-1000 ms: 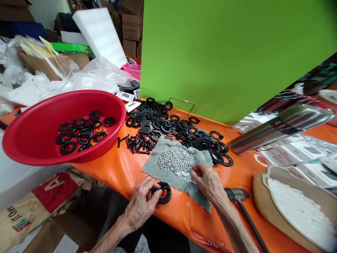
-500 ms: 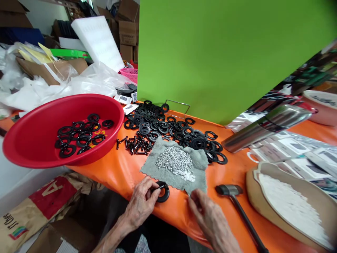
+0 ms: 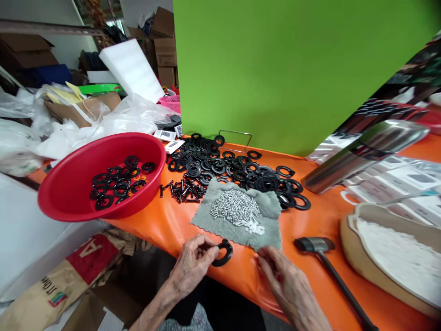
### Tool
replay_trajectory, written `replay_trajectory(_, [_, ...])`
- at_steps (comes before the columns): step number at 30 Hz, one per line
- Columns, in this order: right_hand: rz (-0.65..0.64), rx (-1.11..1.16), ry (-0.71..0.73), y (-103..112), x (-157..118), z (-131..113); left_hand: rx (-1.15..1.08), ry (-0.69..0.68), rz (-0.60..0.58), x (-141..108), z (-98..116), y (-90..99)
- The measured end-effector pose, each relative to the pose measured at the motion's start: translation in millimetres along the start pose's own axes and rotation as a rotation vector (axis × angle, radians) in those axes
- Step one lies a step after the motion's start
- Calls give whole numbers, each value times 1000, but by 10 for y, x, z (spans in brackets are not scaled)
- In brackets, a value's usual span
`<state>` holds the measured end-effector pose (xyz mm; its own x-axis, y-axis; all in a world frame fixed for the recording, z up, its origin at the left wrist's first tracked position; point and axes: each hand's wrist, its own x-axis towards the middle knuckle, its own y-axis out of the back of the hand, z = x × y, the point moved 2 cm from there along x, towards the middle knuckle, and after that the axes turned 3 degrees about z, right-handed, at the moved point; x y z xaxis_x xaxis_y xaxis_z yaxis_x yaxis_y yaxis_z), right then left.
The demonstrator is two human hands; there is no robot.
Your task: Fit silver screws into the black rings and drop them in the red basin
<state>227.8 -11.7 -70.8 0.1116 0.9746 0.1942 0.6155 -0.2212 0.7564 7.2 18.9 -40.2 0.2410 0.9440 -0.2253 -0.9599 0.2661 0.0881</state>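
My left hand [image 3: 191, 262] grips a black ring [image 3: 225, 254] at its edge, near the front of the orange table top [image 3: 172, 225]. My right hand [image 3: 285, 285] rests by the front edge of a grey cloth [image 3: 220, 228], its fingers pinched together. Anything between those fingers is hidden. On the cloth lies a heap of silver screws [image 3: 236, 207] beside a few small white pieces [image 3: 255, 226]. Behind it spreads a heap of black rings [image 3: 220, 165], with black bolts [image 3: 181, 193] to its left.
A red basin [image 3: 69, 211] holding black rings stands at left. A hammer [image 3: 315, 244] lies to the right, near a tray of white granules [image 3: 347, 234]. A steel cylinder [image 3: 365, 156] lies beyond. A green panel [image 3: 275, 69] rises behind the table.
My right hand has left the screw heap and moved toward the table's front edge. My left hand still holds the black ring. The head view has shifted slightly.
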Motion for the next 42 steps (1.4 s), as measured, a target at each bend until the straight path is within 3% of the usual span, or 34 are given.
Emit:
replay_trajectory(3, [-54, 203, -157, 10, -75, 16, -79, 60, -22, -40, 40, -22])
replay_trajectory(7, [19, 634, -448, 7, -177, -173, -91, 93, -42, -72, 56, -71])
replay_trajectory(10, [52, 775, -507, 52, -192, -436, -74, 92, -60, -82, 57, -104])
replay_trajectory(13, [57, 748, -516, 94, -190, -633, -56, 84, -72, -87, 72, -118])
replay_trajectory(20, [13, 604, -394, -2, -190, -634, 107, -25, -41, -102, 98, -95])
replay_trajectory(27, [-72, 451, -147, 28, -114, -630, 355, -168, 37, -134, 188, -91])
replay_trajectory(31, [-30, 380, -11, 16, -119, -654, 425, -257, 47, -153, 180, -96])
replay_trajectory(36, [124, 235, 252, -49, -133, -684, 468, -335, 52, -173, 138, -118])
replay_trajectory(42, [114, 194, 325, -75, -113, -600, 424, -344, 8, -152, 130, -90])
